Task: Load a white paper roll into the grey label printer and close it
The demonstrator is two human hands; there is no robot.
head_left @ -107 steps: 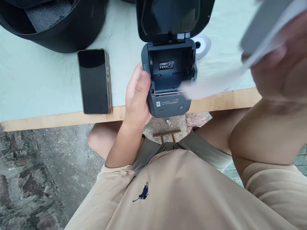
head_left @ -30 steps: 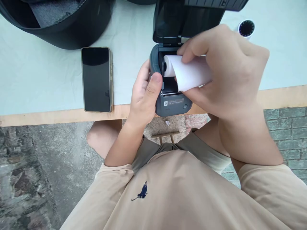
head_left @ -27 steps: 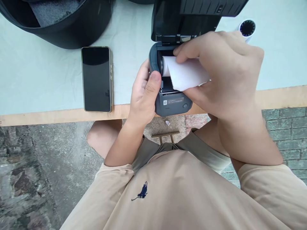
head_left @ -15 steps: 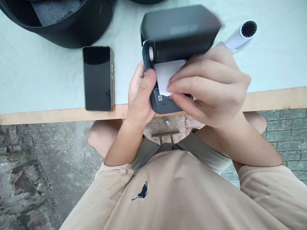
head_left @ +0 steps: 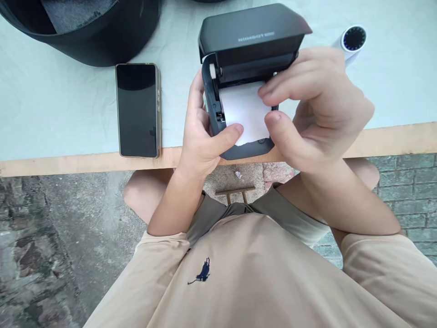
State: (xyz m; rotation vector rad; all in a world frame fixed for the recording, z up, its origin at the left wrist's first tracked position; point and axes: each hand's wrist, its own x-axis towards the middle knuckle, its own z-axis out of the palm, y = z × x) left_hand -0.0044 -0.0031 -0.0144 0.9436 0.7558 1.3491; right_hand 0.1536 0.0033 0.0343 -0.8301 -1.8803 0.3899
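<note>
A dark label printer [head_left: 213, 98] with its lid [head_left: 252, 34] raised is held above the table's front edge. White paper [head_left: 246, 109] lies across its opening and reaches down over the front of the body. My left hand [head_left: 205, 132] grips the printer's left side, its thumb pressing on the paper's lower left. At the right side, my right hand [head_left: 317, 109] has its thumb and fingers apart, the fingertips near or on the paper's upper right edge; contact is hard to tell.
A phone [head_left: 137, 111] lies left of the printer near the wooden table edge [head_left: 392, 138]. An open black case [head_left: 112, 41] stands at the back left. A white cylinder with a dark round end [head_left: 354, 38] is at the right.
My right hand has let go of the paper's lower edge and moved right, its fingers spreading. The paper now covers more of the printer's front, and my left thumb has moved onto it.
</note>
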